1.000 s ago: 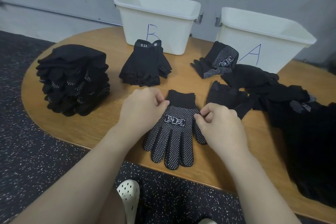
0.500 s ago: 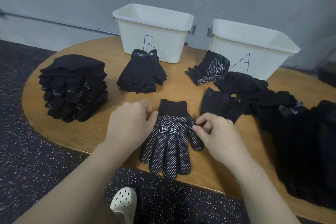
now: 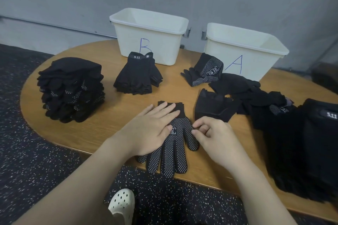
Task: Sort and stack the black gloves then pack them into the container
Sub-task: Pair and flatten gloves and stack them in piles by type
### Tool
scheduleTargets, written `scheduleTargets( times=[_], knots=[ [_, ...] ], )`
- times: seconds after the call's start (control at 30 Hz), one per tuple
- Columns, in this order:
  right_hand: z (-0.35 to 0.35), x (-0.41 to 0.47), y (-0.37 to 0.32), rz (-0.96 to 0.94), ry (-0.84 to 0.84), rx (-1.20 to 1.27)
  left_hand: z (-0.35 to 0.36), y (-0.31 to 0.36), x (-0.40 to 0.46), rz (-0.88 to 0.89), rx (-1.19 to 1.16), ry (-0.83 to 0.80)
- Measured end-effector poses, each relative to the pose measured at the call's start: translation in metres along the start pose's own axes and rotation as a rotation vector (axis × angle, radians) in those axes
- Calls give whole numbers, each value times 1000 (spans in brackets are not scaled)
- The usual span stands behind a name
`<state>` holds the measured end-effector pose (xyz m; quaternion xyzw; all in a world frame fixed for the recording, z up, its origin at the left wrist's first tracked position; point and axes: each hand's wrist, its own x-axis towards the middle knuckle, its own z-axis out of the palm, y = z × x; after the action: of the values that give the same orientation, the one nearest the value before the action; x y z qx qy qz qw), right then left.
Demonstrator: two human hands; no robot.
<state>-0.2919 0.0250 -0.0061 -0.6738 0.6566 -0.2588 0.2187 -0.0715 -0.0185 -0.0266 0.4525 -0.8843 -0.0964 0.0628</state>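
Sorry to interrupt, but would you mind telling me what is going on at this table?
A person is sorting black gloves on a wooden table. The left hand lies flat on a dotted glove, while the right hand pinches its edge by the thumb. A tall stack of dotted gloves and a smaller fingerless stack are built; bins B and A look empty.

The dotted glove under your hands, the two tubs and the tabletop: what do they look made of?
Dotted glove: black knit fabric, going by the ribbed cuff, with small pale grip dots, probably rubbery. Tubs, B and A: cream plastic, smooth, faintly glossy, with moulded rims. Table: wood or wood-look laminate; grain lines show, satin sheen.
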Motion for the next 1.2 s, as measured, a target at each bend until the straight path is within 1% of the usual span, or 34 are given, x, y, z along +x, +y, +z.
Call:
scheduleTargets(
  times=[0.2,0.37,0.47,0.53,0.63,0.67,0.73,0.87,1.0,1.07,1.13,1.2],
  knots=[
    [10,-4,-6,-156,175,-69,6,8,-1,-86,17,-13],
    [25,-6,-17,-264,174,-193,11,11,-4,-120,5,19],
    [32,-9,-24,-248,90,-243,11,13,-7,-139,1,39],
    [36,-12,-24,-228,-19,-266,11,10,-8,-141,3,40],
    [38,-17,-22,-226,-179,-366,8,4,-10,-152,-22,44],
    [37,-18,-21,-225,-208,-394,6,1,-11,-156,-34,43],
    [36,-21,-22,-233,-214,-423,4,-5,-14,-149,-66,44],
    [37,-23,-19,-252,-167,-413,-2,-11,-27,-58,-116,53],
    [34,-24,-19,-266,-105,-272,-5,1,-45,-59,-69,-25],
    [26,-21,-17,-287,-1,-230,-4,2,-46,-60,-21,-44],
    [15,-12,-10,-311,152,-261,-4,-3,-44,-59,-13,-41],
    [3,-1,3,-276,284,-283,-5,-9,-41,-57,-24,-29]
  ],
)
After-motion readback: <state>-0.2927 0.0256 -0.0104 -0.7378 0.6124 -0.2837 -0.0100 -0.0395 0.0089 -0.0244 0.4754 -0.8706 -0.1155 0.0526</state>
